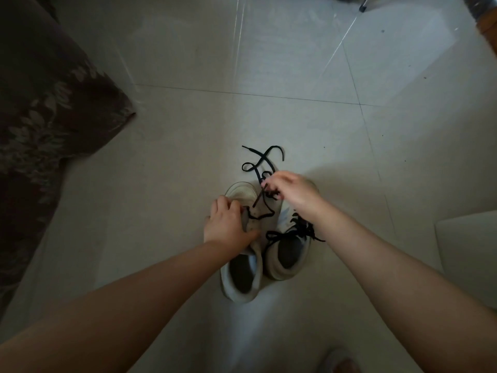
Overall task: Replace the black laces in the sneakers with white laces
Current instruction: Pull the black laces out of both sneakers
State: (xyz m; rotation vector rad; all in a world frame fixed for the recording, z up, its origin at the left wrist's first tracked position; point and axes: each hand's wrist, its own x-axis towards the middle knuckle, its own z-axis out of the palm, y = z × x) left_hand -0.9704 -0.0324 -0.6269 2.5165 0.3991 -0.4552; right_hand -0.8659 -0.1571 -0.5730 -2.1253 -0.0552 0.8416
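Trailing from the pale left sneaker (243, 265), a loosened black lace (262, 162).

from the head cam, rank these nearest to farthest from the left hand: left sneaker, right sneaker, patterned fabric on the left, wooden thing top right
1. left sneaker: the left hand rests on it, holding its tongue area.
2. right sneaker: right beside the first, on the hand's right.
3. patterned fabric: across the floor, far left.
4. wooden thing: top right corner, farthest.
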